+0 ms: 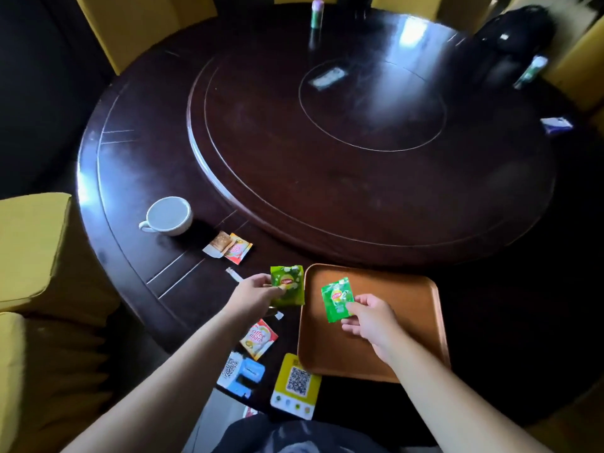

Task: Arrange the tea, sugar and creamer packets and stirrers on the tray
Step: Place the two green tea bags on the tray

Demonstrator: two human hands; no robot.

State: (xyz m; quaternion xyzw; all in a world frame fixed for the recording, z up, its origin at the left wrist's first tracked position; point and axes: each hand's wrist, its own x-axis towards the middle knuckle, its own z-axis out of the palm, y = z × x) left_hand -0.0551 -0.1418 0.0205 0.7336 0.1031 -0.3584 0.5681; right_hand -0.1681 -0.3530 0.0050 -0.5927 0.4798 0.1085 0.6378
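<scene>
An orange-brown tray (408, 322) lies at the table's near edge. My right hand (369, 318) pinches a bright green tea packet (336, 299) above the tray's left half. Just left of the tray, my left hand (255, 294) grips a yellow-green tea packet (289, 284) over the table. A red-and-yellow creamer packet (258, 338) lies below my left hand. Two small packets, one tan (216, 243) and one orange (238, 248), rest near the cup. A thin white stick (233, 274), partly hidden by my left hand, lies beside them.
A white cup (168, 215) stands at the left on the dark round table, whose raised turntable (327, 142) fills the middle. Two QR-code cards (295, 384), (238, 371) lie at the near edge. Yellow chairs surround the table; a black bag (513, 37) sits far right.
</scene>
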